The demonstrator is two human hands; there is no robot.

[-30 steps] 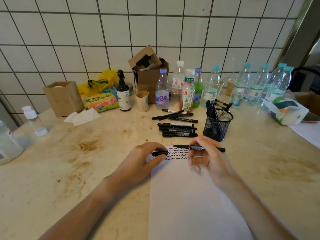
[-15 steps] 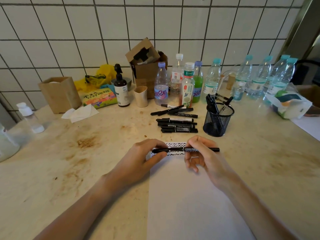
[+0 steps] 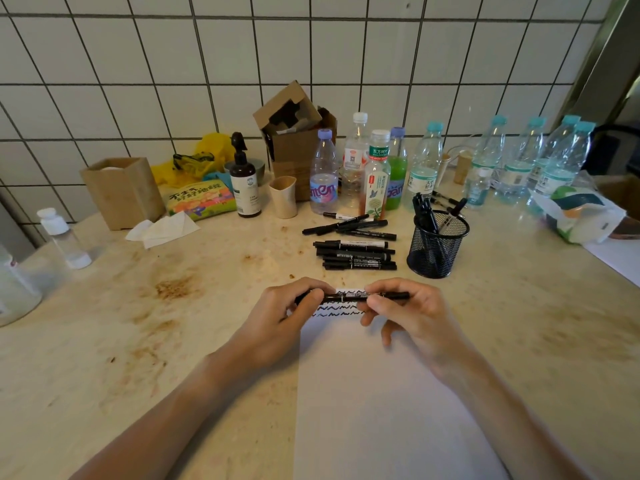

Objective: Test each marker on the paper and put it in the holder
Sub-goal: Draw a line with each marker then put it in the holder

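Fingers (image 3: pixel 313 299) of the left hand (image 3: pixel 277 317) are pinching one end of a black marker (image 3: pixel 353 296), and the right hand (image 3: pixel 412 313) is gripping its other part between thumb and fingers. This one marker is lying level just above the top edge of the white paper (image 3: pixel 374 393), over three rows of black wavy test lines (image 3: pixel 337 308). Behind it on the table (image 3: pixel 156 341), a group of loose markers (image 3: pixel 355 249) is waiting; I am counting about nine, but they overlap. To the right of them, the black mesh holder (image 3: pixel 437 247) is standing upright, holding several markers whose number I cannot tell. Nine plastic bottles (image 3: pixel 375 174) are standing in a row by the tiled wall.
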